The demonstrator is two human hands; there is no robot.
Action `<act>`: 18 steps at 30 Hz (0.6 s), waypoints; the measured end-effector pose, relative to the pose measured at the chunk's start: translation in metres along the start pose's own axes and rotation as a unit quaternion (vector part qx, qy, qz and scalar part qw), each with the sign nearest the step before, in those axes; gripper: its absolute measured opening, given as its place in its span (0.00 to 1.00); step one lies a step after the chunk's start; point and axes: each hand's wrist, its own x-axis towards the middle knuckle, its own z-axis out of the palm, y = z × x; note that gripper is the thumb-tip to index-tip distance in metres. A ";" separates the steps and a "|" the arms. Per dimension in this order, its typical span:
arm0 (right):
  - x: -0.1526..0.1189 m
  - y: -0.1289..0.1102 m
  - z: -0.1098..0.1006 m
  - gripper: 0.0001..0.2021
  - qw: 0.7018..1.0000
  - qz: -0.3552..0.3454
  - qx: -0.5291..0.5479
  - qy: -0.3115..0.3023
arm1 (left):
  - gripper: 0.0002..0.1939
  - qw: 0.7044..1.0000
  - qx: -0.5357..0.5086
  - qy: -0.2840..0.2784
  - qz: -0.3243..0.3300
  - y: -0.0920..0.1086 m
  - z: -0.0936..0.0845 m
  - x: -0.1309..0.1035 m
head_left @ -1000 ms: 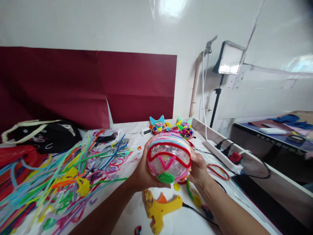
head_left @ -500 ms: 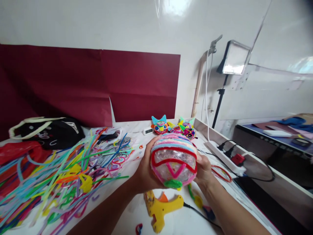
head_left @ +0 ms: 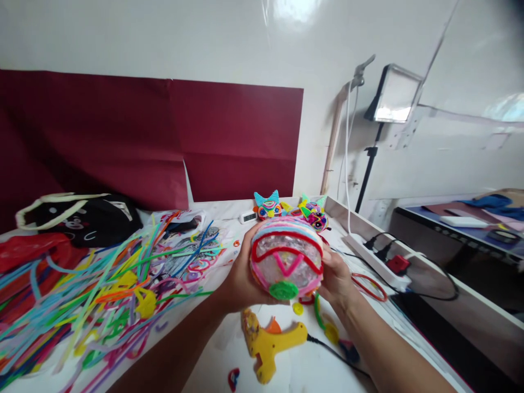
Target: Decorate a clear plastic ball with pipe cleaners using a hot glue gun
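A rounded craft ball [head_left: 286, 265] with a clear body, striped fuzzy top, red and pink fuzzy lines and a green disc is held above the table. My left hand [head_left: 241, 278] wraps round its left side, with the fingers partly hidden behind it. On the right side, my right hand [head_left: 335, 273] grips it with bent fingers. Below the ball a yellow glue gun [head_left: 274, 344] lies on the white table, its black cord running right. A small red and blue piece [head_left: 233, 378] lies left of the gun's handle.
Colourful pipe cleaners [head_left: 102, 295] cover the left side, beside a black bag [head_left: 85, 221]. Two decorated owl-like figures [head_left: 269, 207] [head_left: 314, 214] and a small white display [head_left: 248, 218] stand at the back. A power strip [head_left: 379, 262] lies along the right edge.
The ball has tilted and shifted slightly up and left in my hands, so its green disc shows more fully. A yellow disc on the table below it has come into view.
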 end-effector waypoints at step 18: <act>0.009 0.002 -0.003 0.19 0.994 0.072 -0.068 0.048 | 0.35 0.955 -0.242 -0.076 -0.151 -0.034 -0.013 0.009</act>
